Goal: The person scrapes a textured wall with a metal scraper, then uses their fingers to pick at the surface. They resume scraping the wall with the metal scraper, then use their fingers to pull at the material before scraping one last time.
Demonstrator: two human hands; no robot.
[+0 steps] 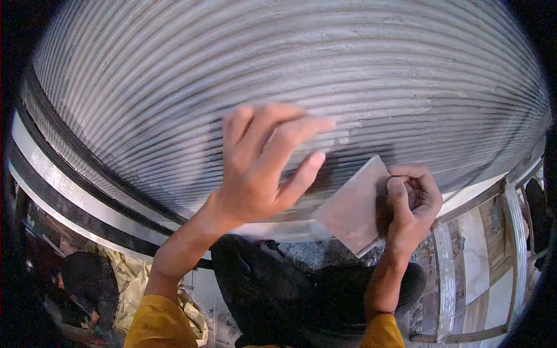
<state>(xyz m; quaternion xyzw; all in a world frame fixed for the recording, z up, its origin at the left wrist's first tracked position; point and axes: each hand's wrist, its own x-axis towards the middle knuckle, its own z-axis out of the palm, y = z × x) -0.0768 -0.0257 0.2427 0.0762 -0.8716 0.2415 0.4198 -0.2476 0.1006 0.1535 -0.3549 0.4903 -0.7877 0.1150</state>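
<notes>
My right hand (413, 200) grips a flat, pinkish-grey rectangular plate (351, 206) by its right side, thumb over the face and fingers curled at the edge. The plate is tilted, with pale thin edges; its exact kind does not show. My left hand (261, 162) is raised to the left of it, slightly blurred, fingers spread and thumb apart, with nothing visible in it. Both hands are in front of a large grey ribbed panel (278, 52). Pale smeared patches (400, 110) mark some of its ribs, right of my left fingertips.
A metal ladder-like frame (447, 284) stands at the lower right over a tiled floor (474, 255). Black and white curved bands (75, 203) edge the panel at left. Below them lies crumpled beige sheeting (130, 284), beside a person in dark clothing (90, 278).
</notes>
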